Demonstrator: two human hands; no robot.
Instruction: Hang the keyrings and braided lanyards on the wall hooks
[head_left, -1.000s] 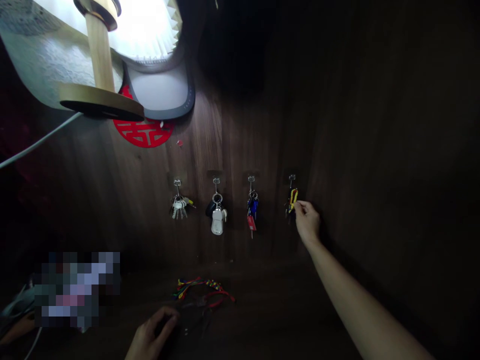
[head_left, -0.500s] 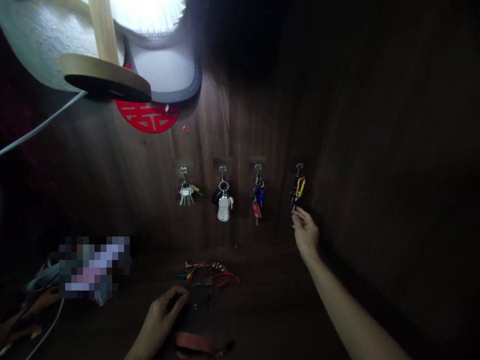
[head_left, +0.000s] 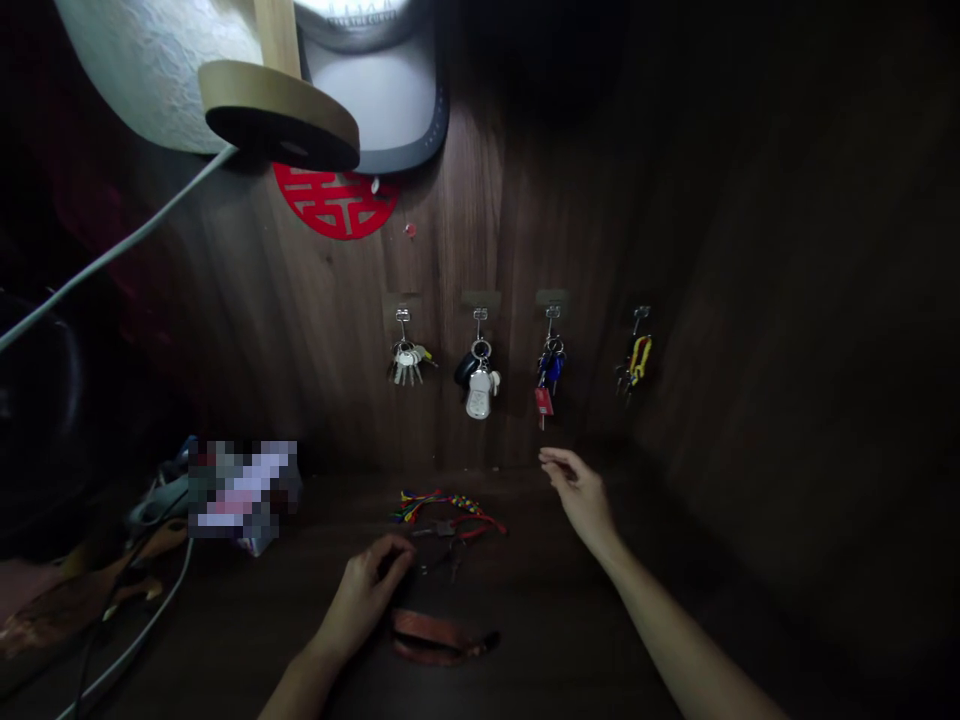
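Observation:
My left hand (head_left: pixel 369 580) rests on the dark wooden surface with loosely curved fingers, thumb and index slightly apart. Just right of its fingertips lie dark, dimly lit keys (head_left: pixel 452 566) and a key (head_left: pixel 442 528) with a red strap. Behind them is a braided multicoloured cord (head_left: pixel 420 502). A brown leather strap (head_left: pixel 431 638) lies nearer to me. My right hand (head_left: pixel 581 495), open and holding nothing visible, hovers below a bunch of keys with blue heads and a red tag (head_left: pixel 544 402). A key bunch with a yellow-and-red cord (head_left: pixel 640 358) hangs at the far right.
Silver keys (head_left: pixel 407 362) and keys with a metal fob (head_left: pixel 478 393) hang from other wall hooks. Above are a cap (head_left: pixel 375 110), a red paper cutout (head_left: pixel 337 210) and a lamp base (head_left: pixel 281 110). A white cable (head_left: pixel 127 245) crosses the left side.
My right hand has let go of the keys with the yellow-and-red cord and moved left and down. My left hand stays by the loose keys. The view has shifted.

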